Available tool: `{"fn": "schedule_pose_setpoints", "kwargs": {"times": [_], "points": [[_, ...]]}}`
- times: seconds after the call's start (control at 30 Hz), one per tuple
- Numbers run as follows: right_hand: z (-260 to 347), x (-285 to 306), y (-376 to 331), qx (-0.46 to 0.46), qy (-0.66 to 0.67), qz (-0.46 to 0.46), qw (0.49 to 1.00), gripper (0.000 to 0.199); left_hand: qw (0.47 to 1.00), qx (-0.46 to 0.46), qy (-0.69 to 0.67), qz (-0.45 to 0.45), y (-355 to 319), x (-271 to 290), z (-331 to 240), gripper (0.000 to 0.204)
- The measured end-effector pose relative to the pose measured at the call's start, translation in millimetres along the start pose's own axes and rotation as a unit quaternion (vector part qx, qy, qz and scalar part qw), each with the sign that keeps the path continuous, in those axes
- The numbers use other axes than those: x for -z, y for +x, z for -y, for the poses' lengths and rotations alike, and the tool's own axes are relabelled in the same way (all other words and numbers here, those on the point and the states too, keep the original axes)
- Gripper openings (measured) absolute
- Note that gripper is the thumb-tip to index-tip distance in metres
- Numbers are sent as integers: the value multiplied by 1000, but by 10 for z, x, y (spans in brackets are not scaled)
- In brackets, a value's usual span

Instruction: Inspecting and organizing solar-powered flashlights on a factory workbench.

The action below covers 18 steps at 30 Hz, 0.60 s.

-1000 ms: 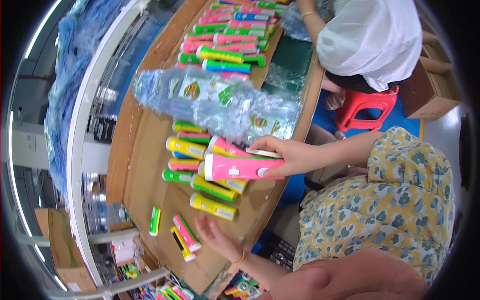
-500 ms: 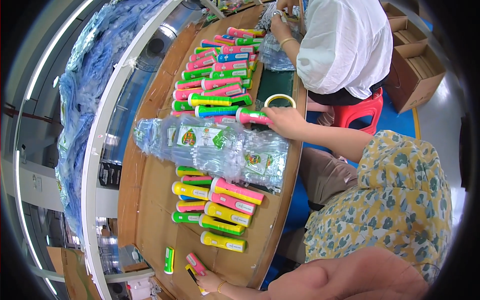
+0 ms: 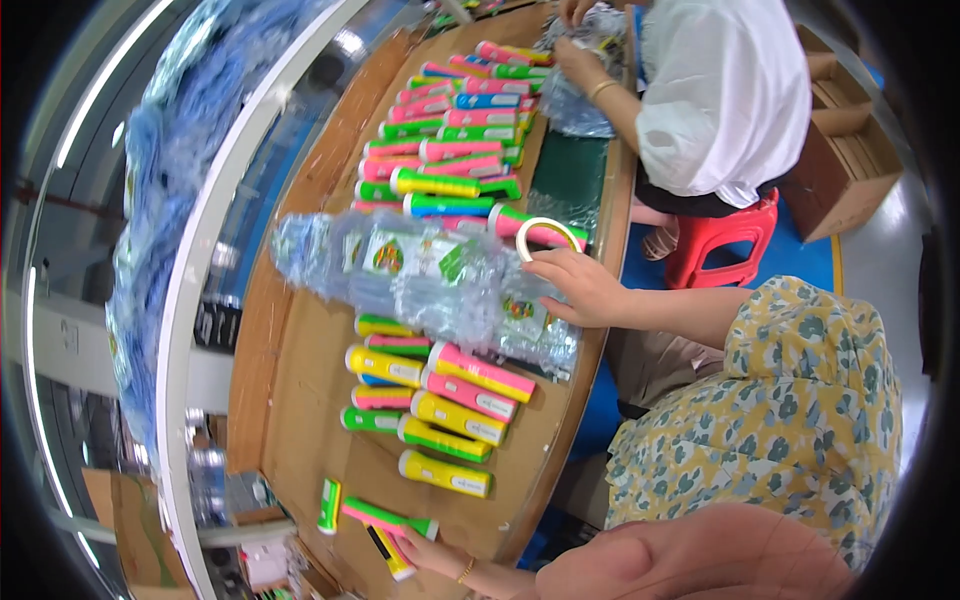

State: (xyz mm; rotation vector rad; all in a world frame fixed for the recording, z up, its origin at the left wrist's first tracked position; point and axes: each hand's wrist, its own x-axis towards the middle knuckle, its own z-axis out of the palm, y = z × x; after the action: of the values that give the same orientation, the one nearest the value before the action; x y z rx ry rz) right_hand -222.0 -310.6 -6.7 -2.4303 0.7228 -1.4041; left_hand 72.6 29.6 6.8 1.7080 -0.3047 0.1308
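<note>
My left hand (image 3: 428, 553), with a thin bracelet at the wrist, is closed around a pink and green flashlight (image 3: 388, 518). A yellow flashlight with a black strip (image 3: 388, 553) lies against its fingers; whether it is gripped too, I cannot tell. A small green and yellow flashlight (image 3: 329, 506) is just beyond. My right hand (image 3: 582, 284) pinches the rim of a pale roll of tape (image 3: 524, 240), which overlaps a green and pink flashlight (image 3: 508, 221). Below its fingers lies a pile of clear printed plastic bags (image 3: 420, 275).
Several colourful flashlights (image 3: 455, 418) lie in rows on the cardboard-covered table (image 3: 300, 400); more are heaped at the far end (image 3: 460, 130). A co-worker in a white shirt (image 3: 720, 110) sits beside a red stool (image 3: 720, 240). Cardboard boxes (image 3: 850, 170) stand behind.
My right hand has let go of the flashlight end and taken the tape roll, drawing it nearer. The flashlight in my left hand has turned to lie crosswise. The view has shifted slightly.
</note>
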Motion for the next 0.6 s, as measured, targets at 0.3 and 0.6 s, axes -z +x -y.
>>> {"fn": "schedule_pose_setpoints", "kwargs": {"times": [0.3, 0.6], "points": [[485, -342, -139, 121, 160, 10, 980, 54, 919, 144, -302, 209, -821, -437, -427, 58], [1141, -575, -120, 320, 253, 84, 909, 46, 807, 233, -377, 390, -1417, -434, -681, 74]]}}
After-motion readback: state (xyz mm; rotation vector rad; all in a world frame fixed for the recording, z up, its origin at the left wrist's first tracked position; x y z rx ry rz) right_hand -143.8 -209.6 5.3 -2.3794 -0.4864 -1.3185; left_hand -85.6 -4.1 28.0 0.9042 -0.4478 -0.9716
